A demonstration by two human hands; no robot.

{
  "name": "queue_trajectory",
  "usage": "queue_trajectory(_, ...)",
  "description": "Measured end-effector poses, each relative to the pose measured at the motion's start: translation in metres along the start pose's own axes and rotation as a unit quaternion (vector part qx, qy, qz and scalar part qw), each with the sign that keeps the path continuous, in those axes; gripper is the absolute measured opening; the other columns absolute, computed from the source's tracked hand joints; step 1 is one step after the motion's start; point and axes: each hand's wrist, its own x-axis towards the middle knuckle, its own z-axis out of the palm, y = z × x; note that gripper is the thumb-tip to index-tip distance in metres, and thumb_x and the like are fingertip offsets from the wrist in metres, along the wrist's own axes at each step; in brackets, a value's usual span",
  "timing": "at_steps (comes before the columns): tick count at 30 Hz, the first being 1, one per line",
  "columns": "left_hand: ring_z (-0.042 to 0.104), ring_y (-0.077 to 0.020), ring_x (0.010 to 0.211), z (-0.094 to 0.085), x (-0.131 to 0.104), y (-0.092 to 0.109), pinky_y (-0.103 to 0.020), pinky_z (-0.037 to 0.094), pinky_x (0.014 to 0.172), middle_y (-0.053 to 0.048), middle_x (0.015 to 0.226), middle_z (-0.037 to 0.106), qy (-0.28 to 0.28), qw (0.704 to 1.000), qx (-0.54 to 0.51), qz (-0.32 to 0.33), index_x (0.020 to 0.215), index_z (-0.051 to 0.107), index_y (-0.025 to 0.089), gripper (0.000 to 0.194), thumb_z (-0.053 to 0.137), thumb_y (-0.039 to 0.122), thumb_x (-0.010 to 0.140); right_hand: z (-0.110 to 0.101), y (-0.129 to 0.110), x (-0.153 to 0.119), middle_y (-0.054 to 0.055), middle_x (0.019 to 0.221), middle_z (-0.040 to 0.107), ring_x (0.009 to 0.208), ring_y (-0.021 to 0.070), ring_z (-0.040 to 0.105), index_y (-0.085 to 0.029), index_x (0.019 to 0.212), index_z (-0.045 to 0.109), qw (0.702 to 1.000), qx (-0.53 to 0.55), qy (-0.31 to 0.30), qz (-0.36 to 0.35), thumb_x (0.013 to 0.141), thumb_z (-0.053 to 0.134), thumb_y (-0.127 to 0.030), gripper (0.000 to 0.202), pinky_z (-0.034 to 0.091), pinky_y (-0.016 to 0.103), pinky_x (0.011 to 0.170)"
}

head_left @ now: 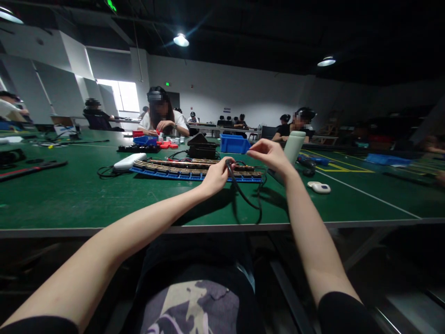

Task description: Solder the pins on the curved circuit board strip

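Firstly, one black cable (239, 190), slim and flexible, at the centre of the place, in front of a long blue-edged rack (174, 175) with brass-coloured strips; its slack hangs in a loop toward the near edge of the green table (104, 204).

Left hand (217, 176): fingers closed on the cable at its upper bend, just before the rack. Right hand (273, 155): raised to the right, apart from the left, thumb and fingertips drawn to a pinch; whether anything thin lies between them cannot be told (the tips are too small in view).

Handling note, by judgement: a light pinch near the bend seems to suit this cable better than a full fist, leaving the other hand free to guide the slack. The loop is best held clear of the rack, since a snag could drag the strips. Both wrists do well to stay low and steady.

Nearby: one white flat device (129, 162), left of the rack; one blue bin (235, 144), behind; one pale green bottle (295, 143), beside the right wrist; one white earbud case (321, 188), farther right
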Motion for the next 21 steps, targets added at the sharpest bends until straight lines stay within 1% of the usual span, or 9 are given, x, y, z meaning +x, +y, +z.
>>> queue_trajectory(2,0.065,-0.0156,0.071,0.0,0.0,-0.002,-0.026,0.05,0.068,-0.001,0.075,0.066,0.011,1.0,-0.011,0.009,0.106,0.059,0.018,0.023,0.046,0.034,0.095,-0.038,0.03,0.0,0.006,0.079,0.068,0.075,0.0188,0.063,-0.017,0.081,0.067,0.99,-0.063,0.03,0.123,0.059,0.083,-0.052,0.045,0.052,0.031,0.068)
queue_trajectory(3,0.065,-0.0156,0.071,0.0,0.0,-0.003,-0.026,0.05,0.068,-0.001,0.075,0.065,0.012,1.0,-0.015,0.012,0.106,0.058,0.019,0.024,0.046,0.036,0.095,-0.055,0.046,-0.002,0.007,0.08,0.068,0.076,0.0203,0.064,-0.016,0.081,0.067,0.975,-0.101,0.037,0.193,0.055,0.087,-0.048,0.045,0.053,0.032,0.068)
queue_trajectory(5,0.065,-0.016,0.072,0.002,0.0,-0.006,-0.027,0.051,0.068,-0.001,0.075,0.065,0.011,1.0,-0.023,0.014,0.106,0.057,0.019,0.026,0.045,0.039,0.095,-0.083,0.078,-0.008,0.008,0.079,0.069,0.074,0.022,0.065,-0.015,0.082,0.068,0.931,-0.16,0.036,0.327,0.047,0.092,-0.039,0.049,0.055,0.033,0.064)
queue_trajectory(7,0.066,-0.0165,0.072,0.005,0.001,-0.009,-0.028,0.051,0.069,-0.002,0.075,0.065,0.005,0.999,-0.032,0.015,0.106,0.057,0.018,0.029,0.046,0.042,0.094,-0.099,0.102,-0.015,0.007,0.076,0.068,0.071,0.0213,0.064,-0.016,0.084,0.068,0.891,-0.182,0.006,0.417,0.042,0.094,-0.031,0.052,0.055,0.032,0.06)
queue_trajectory(9,0.066,-0.0163,0.073,0.009,0.002,-0.011,-0.028,0.051,0.07,-0.002,0.076,0.065,-0.006,0.999,-0.045,0.014,0.107,0.057,0.018,0.031,0.047,0.045,0.093,-0.104,0.117,-0.023,0.005,0.073,0.067,0.066,0.0174,0.062,-0.016,0.084,0.066,0.872,-0.155,-0.009,0.464,0.044,0.093,-0.024,0.049,0.054,0.028,0.058)
queue_trajectory(12,0.066,-0.0155,0.074,0.014,0.003,-0.011,-0.027,0.051,0.07,-0.002,0.076,0.065,-0.017,0.996,-0.083,0.009,0.109,0.057,0.018,0.036,0.047,0.049,0.093,-0.103,0.123,-0.033,0.004,0.069,0.067,0.061,0.0137,0.059,-0.017,0.084,0.063,0.867,-0.1,-0.013,0.488,0.052,0.089,-0.015,0.041,0.05,0.026,0.057)
queue_trajectory(14,0.066,-0.0151,0.076,0.015,0.005,-0.009,-0.025,0.051,0.068,-0.002,0.078,0.066,-0.027,0.994,-0.107,0.007,0.111,0.056,0.017,0.038,0.047,0.05,0.093,-0.102,0.122,-0.037,0.005,0.066,0.066,0.059,0.0125,0.058,-0.016,0.083,0.061,0.866,-0.066,0.001,0.496,0.058,0.084,-0.008,0.034,0.047,0.026,0.058)
queue_trajectory(18,0.065,-0.0136,0.073,0.017,0.013,-0.005,-0.022,0.049,0.064,-0.002,0.077,0.064,-0.037,0.99,-0.135,-0.011,0.111,0.055,0.017,0.035,0.05,0.047,0.093,-0.102,0.113,-0.044,0.009,0.067,0.068,0.059,0.0128,0.058,-0.013,0.08,0.063,0.855,-0.02,0.015,0.518,0.06,0.078,0.0,0.029,0.045,0.027,0.057)
queue_trajectory(21,0.063,-0.0118,0.069,0.022,0.026,-0.003,-0.021,0.048,0.062,0.0,0.073,0.062,-0.008,0.987,-0.154,-0.039,0.108,0.056,0.018,0.029,0.053,0.043,0.093,-0.102,0.108,-0.049,0.009,0.07,0.069,0.064,0.0132,0.063,-0.014,0.077,0.064,0.852,0.027,0.045,0.522,0.062,0.074,0.005,0.026,0.048,0.024,0.062)
